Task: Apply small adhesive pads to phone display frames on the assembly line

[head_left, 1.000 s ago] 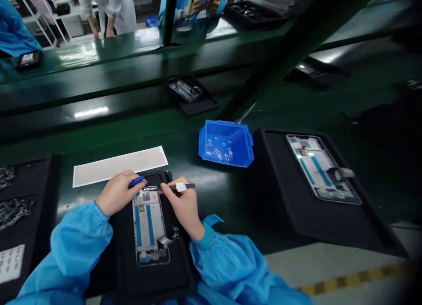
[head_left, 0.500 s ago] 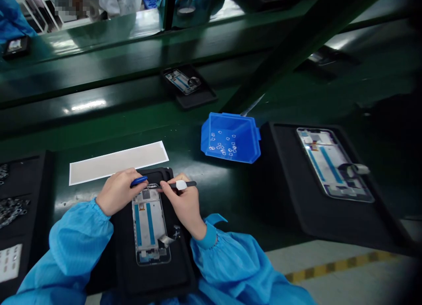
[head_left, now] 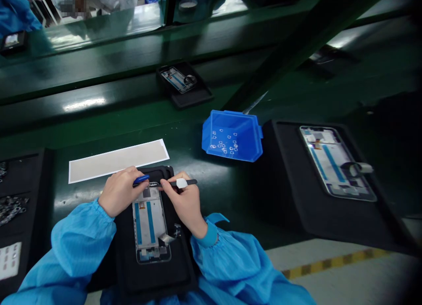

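A phone frame (head_left: 158,221) with blue strips lies in a black foam tray (head_left: 154,281) in front of me. At its top end, my left hand (head_left: 120,190) grips a blue pen-like tool (head_left: 141,179), whose tip is hidden by the fingers. Coming in from the other side, my right hand (head_left: 184,201) is closed on dark tweezers (head_left: 191,182) with a white wrap round them. The tweezer tips reach the frame's top edge, too small there to show what they touch. A loose flex cable (head_left: 166,238) sticks up near the frame's lower end.
A blue bin (head_left: 232,136) holds several small ring-like pieces. Right of it, another phone frame (head_left: 338,162) rests on a black tray (head_left: 356,228). A white-edged strip (head_left: 118,161) lies behind my left hand. At left stands a black parts tray (head_left: 36,199); a third frame (head_left: 180,79) sits farther back.
The view has shifted slightly. Both hands keep their grips on the blue tool and the tweezers at the frame's top end, with hardly any movement.
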